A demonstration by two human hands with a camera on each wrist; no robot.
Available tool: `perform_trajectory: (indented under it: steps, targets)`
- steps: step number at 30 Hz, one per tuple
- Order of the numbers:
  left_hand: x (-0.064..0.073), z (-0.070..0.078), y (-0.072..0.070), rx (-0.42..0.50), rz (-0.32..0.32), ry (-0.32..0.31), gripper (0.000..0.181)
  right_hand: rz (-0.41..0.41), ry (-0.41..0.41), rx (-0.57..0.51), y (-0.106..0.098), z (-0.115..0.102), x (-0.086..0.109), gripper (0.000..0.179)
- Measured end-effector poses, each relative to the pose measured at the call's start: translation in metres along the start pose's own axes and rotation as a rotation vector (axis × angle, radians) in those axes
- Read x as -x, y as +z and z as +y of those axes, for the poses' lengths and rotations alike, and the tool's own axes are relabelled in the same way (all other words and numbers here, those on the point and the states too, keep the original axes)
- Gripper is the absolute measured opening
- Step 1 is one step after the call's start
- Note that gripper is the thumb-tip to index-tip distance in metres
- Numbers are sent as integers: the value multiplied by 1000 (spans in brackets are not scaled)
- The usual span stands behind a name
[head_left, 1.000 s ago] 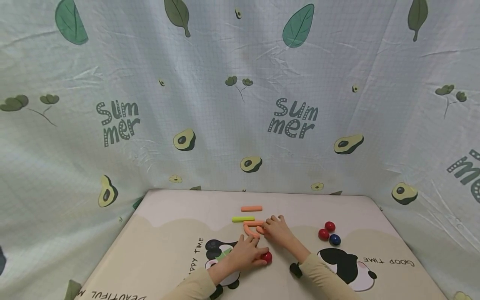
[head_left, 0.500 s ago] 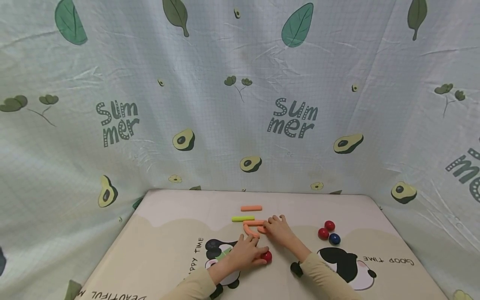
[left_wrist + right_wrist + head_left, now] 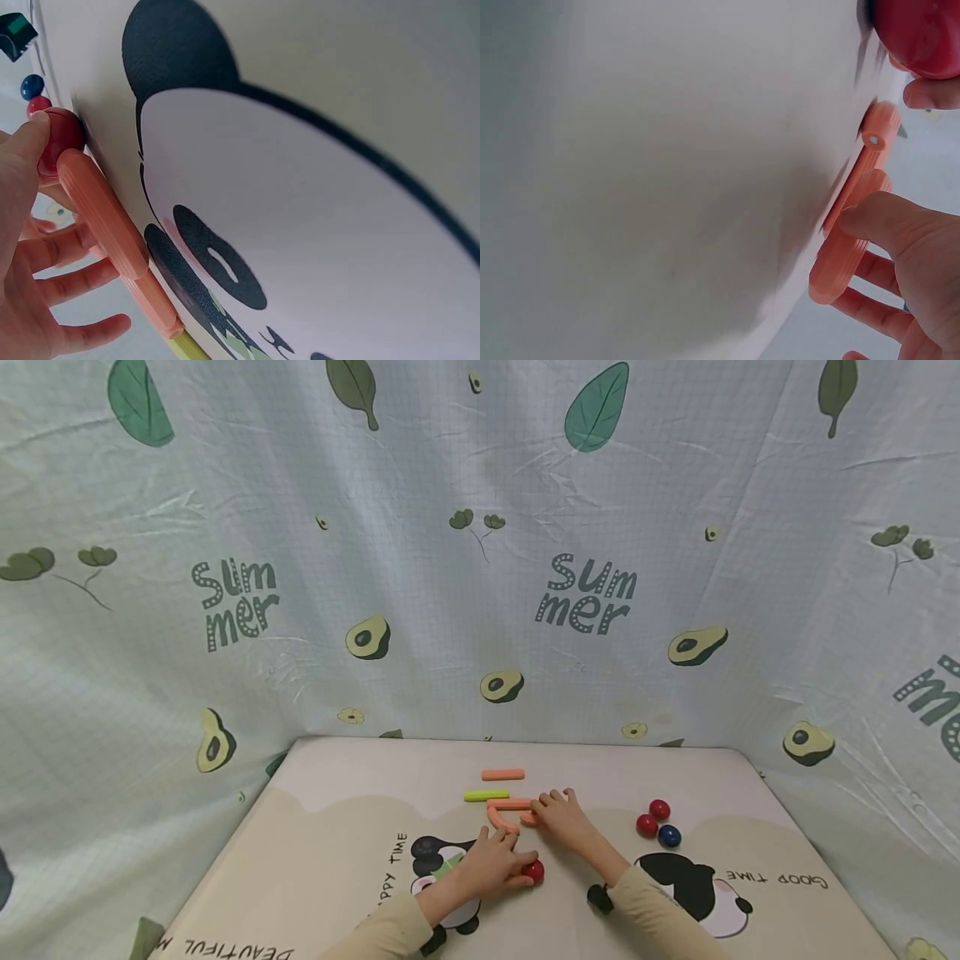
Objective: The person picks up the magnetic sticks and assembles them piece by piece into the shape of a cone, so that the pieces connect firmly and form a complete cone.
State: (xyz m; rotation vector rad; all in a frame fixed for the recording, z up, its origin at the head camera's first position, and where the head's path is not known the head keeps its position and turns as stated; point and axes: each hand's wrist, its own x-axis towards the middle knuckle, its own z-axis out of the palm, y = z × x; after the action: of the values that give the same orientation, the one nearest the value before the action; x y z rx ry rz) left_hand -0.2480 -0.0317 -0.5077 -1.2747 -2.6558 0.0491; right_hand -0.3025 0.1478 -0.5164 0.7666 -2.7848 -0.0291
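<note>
My left hand [image 3: 489, 867] holds a red ball [image 3: 533, 872] on the table between thumb and index finger. Its other fingers reach out beside a curved orange stick [image 3: 105, 214], which lies against a straight orange stick [image 3: 508, 805]. With thumb and fingers, my right hand [image 3: 564, 822] pinches a second ribbed orange stick [image 3: 840, 259], partly hidden in the head view. A yellow-green stick [image 3: 486, 796] lies just beyond the straight one, and another straight orange stick [image 3: 503, 775] lies farther back, apart from the rest.
Two red balls [image 3: 647, 825] and a blue ball [image 3: 670, 836] are grouped to the right of my right hand. Printed pandas and lettering decorate the table [image 3: 330, 860]. A patterned curtain [image 3: 450, 568] hangs behind the table's back edge.
My right hand has shifted slightly to the right, with the orange stick it pinches. The left hand and its red ball have stayed in place.
</note>
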Motion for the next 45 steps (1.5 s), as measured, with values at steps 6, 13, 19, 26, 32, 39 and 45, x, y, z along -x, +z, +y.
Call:
perform_trajectory:
  steps: [6,13,19,26,32,39,45]
  targets:
    - [-1,1,-1,17,-10,6,34,29,-42,36,-4,1,7,16]
    - [0,2,0,1,7,12,34,83,-96,92,-9,3,15,18]
    - [-1,1,2,-4,-4,6,34,113,-122,91,-13,3,19,15]
    - [0,0,3,-45,30,26,34,115,-147,87,-16,4,26,18]
    - [1,1,4,-58,38,30,34,156,-146,65,-16,5,31,16]
    - [1,1,4,-73,33,22,34,134,-138,18,-16,7,39,18]
    - [1,1,3,-91,47,27,35,124,-152,21,-14,7,44,18]
